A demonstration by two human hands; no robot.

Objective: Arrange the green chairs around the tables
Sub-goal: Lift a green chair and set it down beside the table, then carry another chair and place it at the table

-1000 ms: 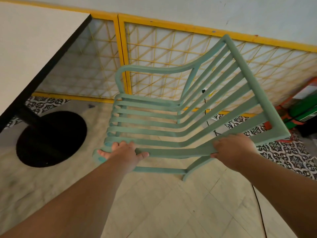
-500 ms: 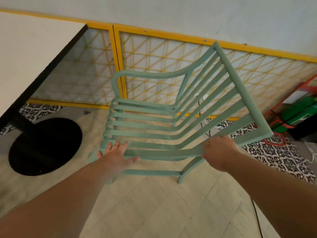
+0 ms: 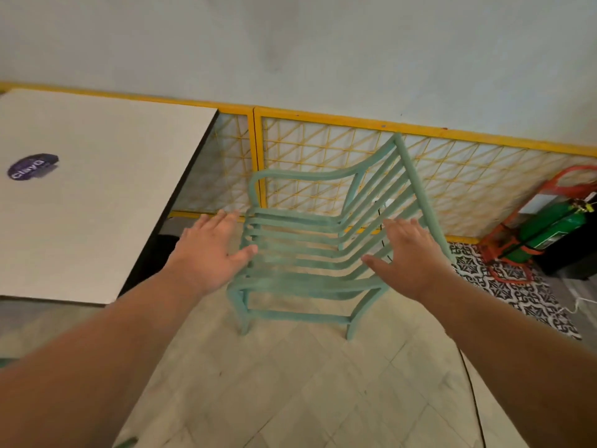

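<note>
A green slatted chair (image 3: 310,253) stands on the tiled floor beside the white table (image 3: 97,202), its seat turned toward the table and its back to the right. My left hand (image 3: 210,250) hovers with spread fingers over the chair's left front edge. My right hand (image 3: 410,257) is spread open above the near armrest and backrest. Neither hand holds the chair.
A yellow mesh railing (image 3: 355,150) runs along the pale wall behind the chair. A green cylinder (image 3: 549,231) in a red stand leans at the right on patterned tiles. A dark sticker (image 3: 32,166) lies on the table. A thin cable (image 3: 471,389) crosses the floor.
Both hands have let go of the chair and opened. The chair, tilted and held before, now stands on its legs on the floor beside the table.
</note>
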